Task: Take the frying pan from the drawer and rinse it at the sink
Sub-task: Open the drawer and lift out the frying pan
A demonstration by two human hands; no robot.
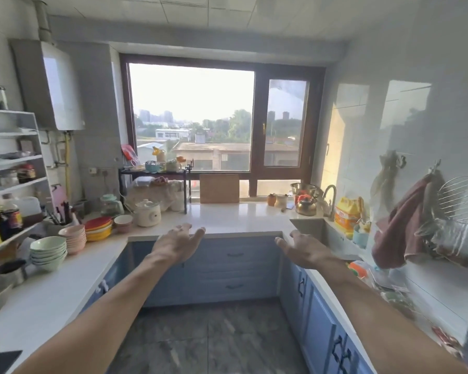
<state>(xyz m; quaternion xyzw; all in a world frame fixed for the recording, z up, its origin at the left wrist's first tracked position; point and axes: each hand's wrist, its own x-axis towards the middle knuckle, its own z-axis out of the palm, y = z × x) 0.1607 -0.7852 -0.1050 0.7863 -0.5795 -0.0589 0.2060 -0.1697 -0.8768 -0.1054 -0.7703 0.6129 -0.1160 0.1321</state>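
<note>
The left hand point(177, 245) and right hand point(304, 248) hovered empty, fingers point(197, 233) loosely spread, before closed pale-blue drawers point(235, 268) under the white desk point(227, 217). The frying pan was out of sight; the square recessed sink point(316, 228) sat rightward.

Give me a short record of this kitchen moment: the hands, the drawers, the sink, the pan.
Left hand: open, stretched forward, holding nothing
Right hand: open, stretched forward, holding nothing
Drawers: blue, under the counter straight ahead, all closed
Sink: set in the counter on the right, with the tap behind it
Frying pan: not in sight
Left side of counter: stacked bowls and plates
</note>
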